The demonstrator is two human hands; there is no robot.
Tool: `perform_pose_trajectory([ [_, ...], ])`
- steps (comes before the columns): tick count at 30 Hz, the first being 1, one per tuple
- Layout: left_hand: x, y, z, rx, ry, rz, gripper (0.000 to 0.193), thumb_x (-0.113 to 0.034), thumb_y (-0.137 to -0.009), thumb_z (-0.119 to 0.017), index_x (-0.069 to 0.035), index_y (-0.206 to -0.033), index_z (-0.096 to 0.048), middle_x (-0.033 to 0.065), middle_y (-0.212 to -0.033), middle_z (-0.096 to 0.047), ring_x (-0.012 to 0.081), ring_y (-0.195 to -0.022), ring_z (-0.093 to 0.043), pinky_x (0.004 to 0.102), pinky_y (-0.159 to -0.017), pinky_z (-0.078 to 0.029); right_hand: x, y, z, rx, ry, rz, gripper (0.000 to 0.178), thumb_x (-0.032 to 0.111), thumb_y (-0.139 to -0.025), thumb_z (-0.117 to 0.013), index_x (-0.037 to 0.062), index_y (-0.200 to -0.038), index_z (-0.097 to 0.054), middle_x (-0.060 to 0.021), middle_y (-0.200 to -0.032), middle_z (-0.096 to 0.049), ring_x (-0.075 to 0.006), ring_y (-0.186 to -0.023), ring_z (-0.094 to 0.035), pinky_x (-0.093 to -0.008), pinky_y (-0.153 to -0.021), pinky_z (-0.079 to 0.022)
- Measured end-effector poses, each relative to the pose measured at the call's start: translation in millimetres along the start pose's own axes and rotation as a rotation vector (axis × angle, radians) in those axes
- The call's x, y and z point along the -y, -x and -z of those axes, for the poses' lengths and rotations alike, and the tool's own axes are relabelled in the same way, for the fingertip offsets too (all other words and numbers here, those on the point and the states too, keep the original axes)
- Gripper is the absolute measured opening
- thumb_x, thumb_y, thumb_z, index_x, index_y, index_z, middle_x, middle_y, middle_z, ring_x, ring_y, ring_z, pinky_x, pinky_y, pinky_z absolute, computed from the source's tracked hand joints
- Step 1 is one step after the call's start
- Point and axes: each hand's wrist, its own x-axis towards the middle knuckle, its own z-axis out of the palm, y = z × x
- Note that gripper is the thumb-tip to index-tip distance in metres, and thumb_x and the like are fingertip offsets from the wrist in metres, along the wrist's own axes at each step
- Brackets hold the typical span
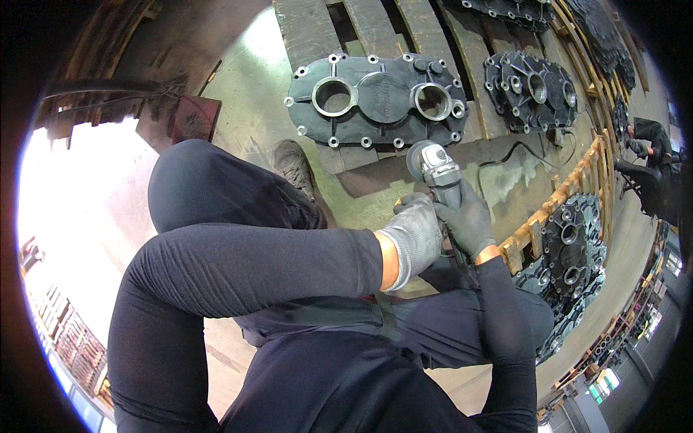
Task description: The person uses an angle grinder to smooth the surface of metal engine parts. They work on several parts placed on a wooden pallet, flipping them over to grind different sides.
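Gripping the grey angle grinder (pixel 447 189) near the middle of the frame, the gloved right hand (pixel 469 220) has its fingers and thumb clamped around the tool's body. The left hand (pixel 417 234), in a pale grey knitted glove, lies against the tool's left side with its fingers curled; whether they close on the tool cannot be told, as the fingertips are partly hidden. The grinder's head points up the frame, its round disc (pixel 416 161) just below the lower edge of a large black metal cover (pixel 380 102) at the upper centre; whether disc and cover touch is unclear. This cover lies flat on wooden pallet boards (pixel 302 30), showing two big round openings and bolt holes along its rim. A similar cover (pixel 514 107) lies at the upper right, and more are piled at the right, beside a wooden rail (pixel 547 211). A dark cable (pixel 507 154) curves between grinder and rail. Left of the grinder, a dark shoe (pixel 292 167) stands on the floor (pixel 249 97). Another person (pixel 655 137) is partly visible at the far right edge.
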Motion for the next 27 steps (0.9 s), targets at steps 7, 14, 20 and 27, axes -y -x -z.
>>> perform_pose_trajectory([
  [7, -0.3, -4.7, 8.9, 0.133, -0.034, -0.039, 0.027, -0.026, -0.094, -0.072, -0.016, -0.115, -0.086, 0.0072, -0.101, -0.082, 0.0326, -0.090, -0.077, 0.0564, -0.077, -0.055, 2.1, 11.7, -2.5, 0.010, -0.070, 0.015, 0.063, 0.037, -0.085, -0.086, 0.0079, -0.137, -0.065, -0.0217, -0.120, -0.077, -0.0424, -0.111, -0.074, -0.0494, -0.095, -0.057],
  [14, -6.9, 2.1, 2.4, -0.003, -0.144, 0.017, 0.012, -0.021, -0.088, -0.071, -0.017, -0.087, -0.083, 0.0004, -0.072, -0.070, 0.0252, -0.071, -0.069, 0.0463, -0.067, -0.043, 17.5, 12.5, -9.9, 0.022, -0.158, 0.002, 0.054, 0.036, -0.088, -0.087, 0.0047, -0.128, -0.069, -0.0223, -0.118, -0.076, -0.0414, -0.108, -0.075, -0.0472, -0.094, -0.057],
  [20, -10.6, 0.7, 1.2, 0.071, -0.084, 0.081, 0.012, -0.022, -0.087, -0.072, -0.016, -0.087, -0.083, 0.0009, -0.074, -0.072, 0.0254, -0.071, -0.070, 0.0469, -0.067, -0.044, 18.1, 7.0, -22.9, 0.086, -0.044, 0.155, 0.059, 0.026, -0.094, -0.085, 0.0057, -0.145, -0.063, -0.0118, -0.118, -0.082, -0.0224, -0.104, -0.079, -0.0397, -0.091, -0.061],
  [27, -7.5, 7.5, -3.0, 0.018, -0.109, 0.044, 0.017, -0.022, -0.090, -0.071, -0.016, -0.096, -0.085, 0.0038, -0.084, -0.076, 0.0268, -0.077, -0.072, 0.0478, -0.069, -0.049, 37.0, 0.9, -22.2, 0.045, -0.131, 0.087, 0.052, 0.037, -0.092, -0.085, 0.0038, -0.128, -0.068, -0.0263, -0.115, -0.077, -0.0442, -0.108, -0.075, -0.0493, -0.092, -0.057],
])
